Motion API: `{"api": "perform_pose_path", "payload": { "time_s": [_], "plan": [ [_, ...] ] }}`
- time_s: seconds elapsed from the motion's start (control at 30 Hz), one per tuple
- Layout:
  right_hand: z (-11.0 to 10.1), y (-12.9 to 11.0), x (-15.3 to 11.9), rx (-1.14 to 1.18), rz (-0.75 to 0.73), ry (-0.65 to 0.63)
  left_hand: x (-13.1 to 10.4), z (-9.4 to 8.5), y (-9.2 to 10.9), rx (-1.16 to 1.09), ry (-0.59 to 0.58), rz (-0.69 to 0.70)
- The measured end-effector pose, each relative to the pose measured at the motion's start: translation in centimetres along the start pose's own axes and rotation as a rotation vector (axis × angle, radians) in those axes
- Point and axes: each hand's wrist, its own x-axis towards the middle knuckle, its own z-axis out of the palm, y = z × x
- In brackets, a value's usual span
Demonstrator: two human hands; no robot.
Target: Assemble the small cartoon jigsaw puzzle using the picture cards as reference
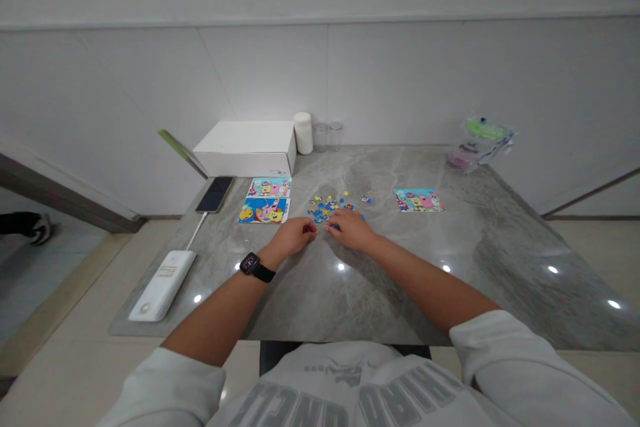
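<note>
Small blue and yellow jigsaw pieces [326, 203] lie in a loose heap at the middle of the grey marbled table [400, 280]. My left hand [295, 235] is closed in a pinch just in front of the heap, with a small red and yellow puzzle piece at its fingertips. Facing it, my right hand [354, 229] has its fingers drawn together at the heap's near edge. What it pinches is too small to tell. Left of the heap are two cartoon picture cards [264, 211], one behind the other. Another cartoon card [419, 200] lies to the right.
A white box [245, 147], a white cylinder [303, 133] and two clear glasses [335, 136] stand along the wall. At left, a phone [215, 194] is cabled to a white power bank [163, 285]. A plastic-wrapped cup [477, 145] sits back right. Someone's foot [41, 228] shows far left.
</note>
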Motion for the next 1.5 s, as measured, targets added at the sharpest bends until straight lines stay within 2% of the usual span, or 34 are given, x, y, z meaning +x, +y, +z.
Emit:
{"api": "perform_pose_path", "payload": {
  "time_s": [0.13, 0.2, 0.3, 0.43, 0.57, 0.7, 0.9, 1.07, 1.2, 1.4, 1.5],
  "plan": [
    [-1.4, 1.4, 0.1, -0.067, 0.008, -0.068, 1.2, -0.3, -0.1, 0.019, 0.001, 0.014],
    [-1.8, 1.9, 0.7, -0.111, 0.066, -0.054, 2.2, -0.5, 0.1, 0.123, 0.067, 0.021],
    [-2.2, 2.1, 2.2, -0.137, 0.129, -0.016, 4.0, -0.6, 0.4, 0.299, 0.147, -0.039],
    [-2.4, 1.8, 4.6, -0.168, 0.106, -0.027, 6.2, -0.6, 0.6, 0.348, 0.104, -0.091],
    [-1.9, 1.9, 6.5, -0.173, 0.078, -0.083, 7.3, -0.8, 0.5, 0.345, 0.043, -0.085],
    [-1.1, 2.3, 7.9, -0.164, 0.007, -0.135, 7.1, -1.1, 0.4, 0.33, 0.002, -0.047],
    [-0.6, 2.3, 9.5, -0.19, -0.081, -0.144, 5.6, -1.4, -0.3, 0.329, 0.067, -0.035],
    [-1.0, 2.0, 10.2, -0.222, -0.129, -0.185, 5.3, -1.6, -0.6, 0.332, 0.066, -0.033],
    [-1.3, 2.0, 10.6, -0.181, -0.099, -0.202, 5.5, -1.5, -0.2, 0.331, 0.052, -0.018],
    [-2.1, 3.5, 10.2, 0.142, -0.013, -0.201, 6.1, -1.5, -0.2, 0.308, 0.035, -0.014],
    [-2.8, 4.7, 9.3, 0.209, 0.05, -0.208, 6.6, -1.5, -0.5, 0.299, 0.0, -0.009]
  ]
}}
